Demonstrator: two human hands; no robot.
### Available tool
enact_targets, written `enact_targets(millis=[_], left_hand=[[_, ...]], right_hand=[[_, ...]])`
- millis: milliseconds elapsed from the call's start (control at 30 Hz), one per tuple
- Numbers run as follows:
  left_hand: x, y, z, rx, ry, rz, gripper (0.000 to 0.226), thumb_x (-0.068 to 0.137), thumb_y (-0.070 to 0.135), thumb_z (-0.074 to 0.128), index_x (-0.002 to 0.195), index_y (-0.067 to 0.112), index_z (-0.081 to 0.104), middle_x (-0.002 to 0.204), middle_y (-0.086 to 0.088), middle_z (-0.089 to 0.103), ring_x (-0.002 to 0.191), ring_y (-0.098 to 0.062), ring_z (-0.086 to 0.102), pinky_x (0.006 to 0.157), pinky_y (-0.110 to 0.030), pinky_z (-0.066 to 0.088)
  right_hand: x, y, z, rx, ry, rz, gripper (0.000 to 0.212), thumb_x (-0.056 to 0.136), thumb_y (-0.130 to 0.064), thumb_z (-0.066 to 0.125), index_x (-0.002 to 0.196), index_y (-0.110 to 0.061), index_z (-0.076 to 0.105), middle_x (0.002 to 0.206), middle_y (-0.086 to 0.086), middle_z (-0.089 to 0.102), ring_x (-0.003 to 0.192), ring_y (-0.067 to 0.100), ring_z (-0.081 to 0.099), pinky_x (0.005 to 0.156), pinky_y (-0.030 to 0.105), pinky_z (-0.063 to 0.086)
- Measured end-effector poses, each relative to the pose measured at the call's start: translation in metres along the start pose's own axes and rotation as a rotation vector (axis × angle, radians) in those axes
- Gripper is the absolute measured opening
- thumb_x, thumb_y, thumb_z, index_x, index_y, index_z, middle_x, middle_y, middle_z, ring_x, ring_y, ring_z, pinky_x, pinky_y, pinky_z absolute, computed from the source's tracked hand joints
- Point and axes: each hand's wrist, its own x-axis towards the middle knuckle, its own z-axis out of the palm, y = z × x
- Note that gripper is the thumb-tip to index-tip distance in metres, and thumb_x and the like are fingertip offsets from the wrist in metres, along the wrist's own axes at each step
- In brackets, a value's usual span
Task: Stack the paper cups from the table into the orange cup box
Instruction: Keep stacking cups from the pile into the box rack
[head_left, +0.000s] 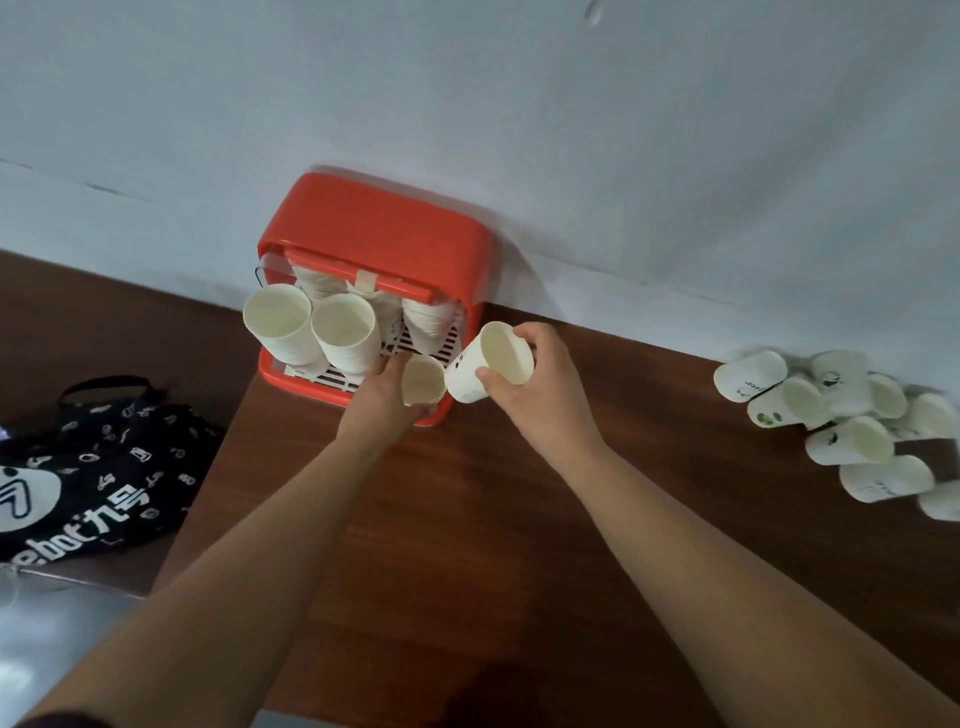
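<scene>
— Two bare forearms are seen nearest, stretched over the brown bench (493, 545). What is held by the left hand (384, 402)?
— A plain cup (422, 383) is gripped there, its mouth turned towards the camera. The fingers (387, 368) are curled round it, though most of them are hidden behind it.
— And the right hand (543, 384)?
— A printed cup (491, 364) is clamped between thumb and fingers (527, 336), tilted, just beside the plain cup — whether the two touch cannot be told.
— Where is the orange cup box (384, 228) placed?
— Directly beyond both sets of fingers, against the pale wall (519, 104). Stacks of cups (345, 332) are lodged in it, leaning outward over a white grille (337, 376). The left fingers are set just at its front edge.
— What else is noted?
— A pile of loose cups (841, 415) is seen lying well to the right of the right fingers — and a black patterned bag (93, 467) well to the left of the left fingers.
</scene>
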Motion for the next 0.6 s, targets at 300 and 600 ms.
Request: enact_targets(millis=[300,600], left_hand=[[-0.009,-0.025,-0.013,-0.145,-0.037,0.04,0.059,0.095,0.009,0.061,0.15,0.014,0.04,0.146,-0.006,0.053,0.132,-0.022,0.051,0.106,-0.039,0.044],[-0.016,-0.031,-0.021,-0.527,-0.027,-0.071,0.04,0.103,0.046,0.049,0.139,0.03,0.057,0.131,0.015,0.063,0.123,-0.002,0.055,0.106,-0.029,0.042]], right_hand=[[0.002,-0.005,0.032,-0.023,-0.061,-0.116,0.066,0.079,-0.032,0.082,0.132,-0.021,0.045,0.132,-0.003,0.044,0.114,0.01,0.049,0.081,0.011,0.042],[0.019,0.002,0.082,-0.218,-0.221,-0.205,0.084,0.079,-0.027,0.082,0.148,-0.015,0.036,0.148,0.0,0.04,0.131,0.02,0.047,0.102,0.034,0.045]])
